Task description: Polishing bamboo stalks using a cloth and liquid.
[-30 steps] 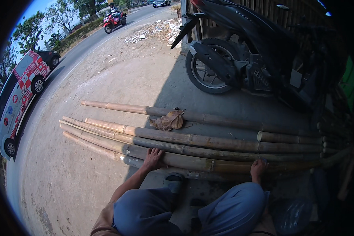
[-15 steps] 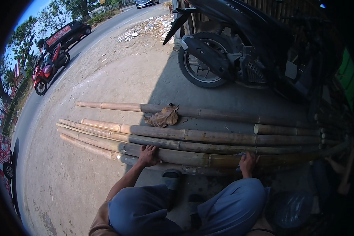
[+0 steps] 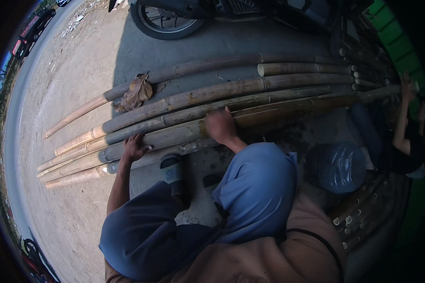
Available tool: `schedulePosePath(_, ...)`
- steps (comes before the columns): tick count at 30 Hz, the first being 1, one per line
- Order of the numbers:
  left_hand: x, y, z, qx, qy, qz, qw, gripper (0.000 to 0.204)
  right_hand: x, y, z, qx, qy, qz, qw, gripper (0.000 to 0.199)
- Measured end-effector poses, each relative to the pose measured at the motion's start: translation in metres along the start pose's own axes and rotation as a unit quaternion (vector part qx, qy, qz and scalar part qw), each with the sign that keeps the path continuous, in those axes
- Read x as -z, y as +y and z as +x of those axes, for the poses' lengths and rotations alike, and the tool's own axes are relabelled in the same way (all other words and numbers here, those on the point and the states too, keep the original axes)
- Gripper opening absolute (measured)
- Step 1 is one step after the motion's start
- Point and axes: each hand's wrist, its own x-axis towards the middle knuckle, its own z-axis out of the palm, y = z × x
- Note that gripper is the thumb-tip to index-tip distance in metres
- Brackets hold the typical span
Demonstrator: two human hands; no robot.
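Note:
Across the ground in front of me lies a thick bamboo pole (image 3: 174, 134), pale at its left end and browner to the right. My left hand (image 3: 136, 147) grips it from the near side, fingers curled over the top and thumb apart. Further right along the same pole is my right hand (image 3: 220, 125), smeared by motion; whatever lies under its fingers is hidden. Beyond it are a thinner pole (image 3: 193, 113) and another bamboo pole (image 3: 198, 95), roughly alongside. A shorter length of bamboo (image 3: 288, 69) shows its cut end.
A dry leaf (image 3: 136, 93) leans on the farthest pole. A motorcycle wheel (image 3: 167, 21) stands beyond. At right, another person's hand (image 3: 406, 87) is at the pole's far end. Near my right knee are a clear plastic water jug (image 3: 340, 167) and stacked bamboo (image 3: 356, 219).
My right hand has slid left along the pole, closer to my left hand, which stays on it. The view has turned down and right, bringing the jug and other person into fuller sight.

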Motion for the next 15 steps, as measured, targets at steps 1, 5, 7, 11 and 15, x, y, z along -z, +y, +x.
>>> schedulePosePath(1, -0.009, 0.001, -0.001, -0.010, -0.012, -0.004, 1.000, 0.089, 0.004, 0.014, -0.007, -0.028, 0.019, -0.015, 0.999, 0.024)
schedulePosePath(5, -0.019, 0.016, -0.013, -0.005, 0.064, 0.035, 0.997, 0.091, 0.063, 0.102, -0.032, -0.157, 0.082, -0.129, 0.976, 0.023)
schedulePosePath(7, -0.027, 0.029, -0.018, -0.031, 0.138, 0.055, 0.988, 0.094, 0.104, 0.162, -0.050, -0.229, 0.135, -0.226, 0.937, 0.020)
schedulePosePath(11, -0.039, 0.046, -0.031, -0.013, 0.208, 0.065, 0.976, 0.100, 0.111, 0.174, -0.048, -0.238, 0.141, -0.253, 0.927, 0.018)
schedulePosePath(15, -0.015, 0.061, -0.036, 0.016, 0.164, 0.035, 0.986, 0.097, 0.019, 0.047, -0.018, -0.096, 0.035, -0.082, 0.991, 0.020)
